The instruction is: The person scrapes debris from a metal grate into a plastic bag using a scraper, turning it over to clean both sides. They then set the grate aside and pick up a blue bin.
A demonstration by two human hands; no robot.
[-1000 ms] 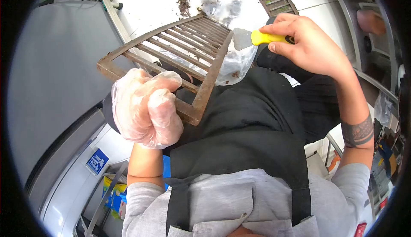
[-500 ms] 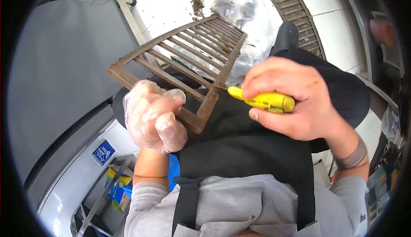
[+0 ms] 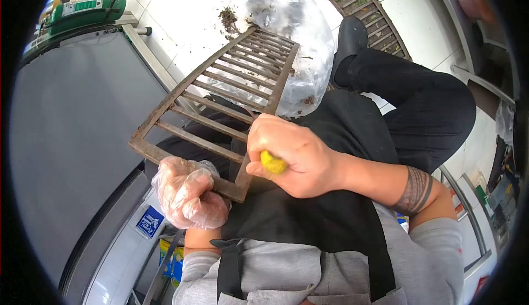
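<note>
1. Rust covers the grate (image 3: 220, 101), which slants from the person's lap up and out over the tiled floor (image 3: 182, 7). The gloved left hand (image 3: 187, 192) is clenched round its near corner, a hold that, I judge, braces the frame against pushing.
2. Right hand (image 3: 292, 156) is a closed fist round a yellow scraper (image 3: 273, 163), pressed against the grate's near right rail.
3. Clear plastic bag (image 3: 308, 79) lies under the far end, likely there to catch the dark crumbs scattered about it.
4. Scraper's blade is hidden behind fist and rail, so contact with the metal cannot be told. Clutter at far right is blurred and cut off by the lens edge.
</note>
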